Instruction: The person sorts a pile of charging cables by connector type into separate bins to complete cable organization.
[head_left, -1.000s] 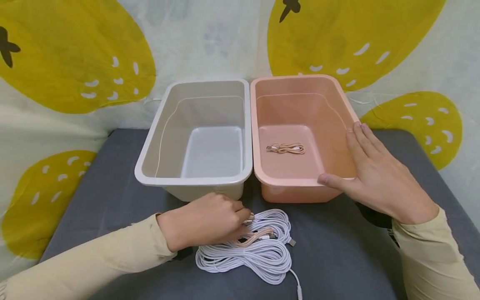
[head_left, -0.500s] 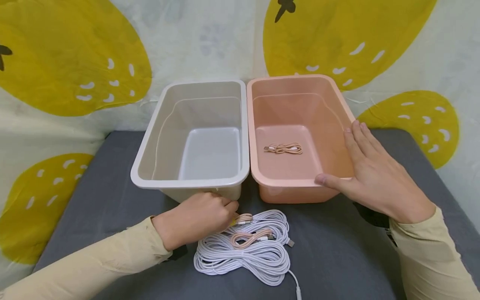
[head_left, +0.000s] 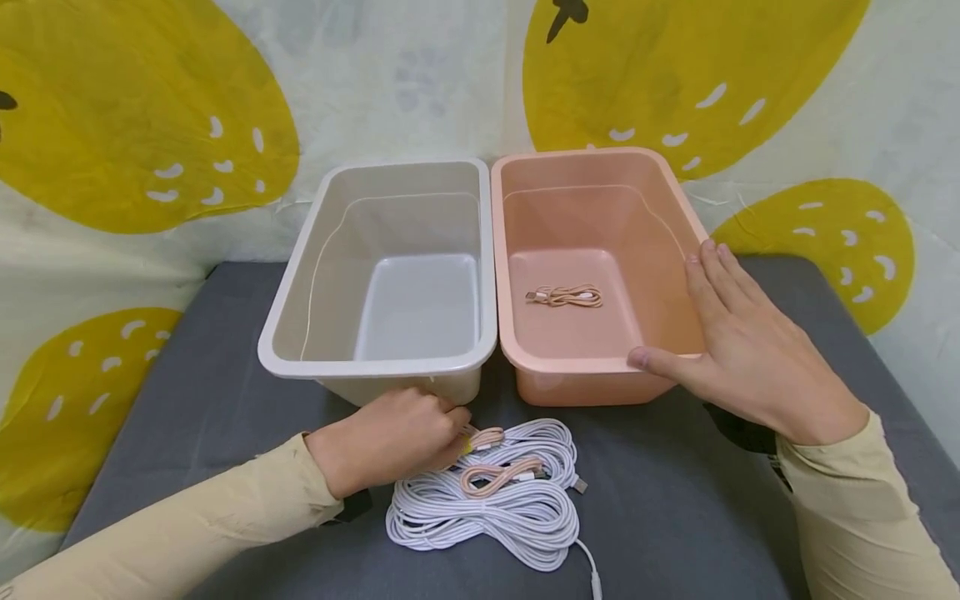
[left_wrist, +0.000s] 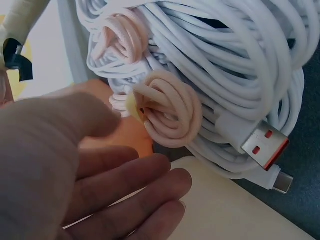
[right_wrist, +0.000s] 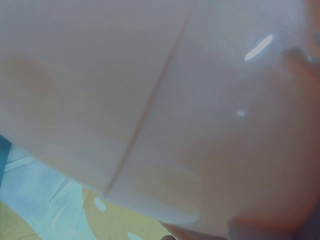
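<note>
- The left hand (head_left: pixel 397 440) lies on the grey mat (head_left: pixel 675 500) near its front edge, just in front of the white bin (head_left: pixel 378 365). Its fingers are curled toward a small pink cable bundle (head_left: pixel 486 437).
- In the left wrist view that pink cable bundle (left_wrist: pixel 170 107) sits just past the fingertips (left_wrist: pixel 165 182), which look loosely bent. Whether they already pinch it cannot be told; in the head view the knuckles hide the contact.
- The bundle lies to the right of the left hand, on the upper left edge of a big coil of white cable (head_left: pixel 487 508). Its long axis runs roughly left to right, pointing away from the fingers.
- A second pink bundle (head_left: pixel 498 477) rests on the white coil, a little nearer the front edge of the mat and farther from the hand.
- The left hand is much the nearer one to both bundles.
- The right hand (head_left: pixel 750 358) lies flat and spread on the near right corner of the pink bin (head_left: pixel 592 365), fingers straight along the right rim, thumb along the front rim; it grips nothing.
- Inside the pink bin lies one coiled pink cable (head_left: pixel 564 295), on the floor toward the left wall.
- The white bin stands touching the pink one, side by side toward the back edge of the mat.
</note>
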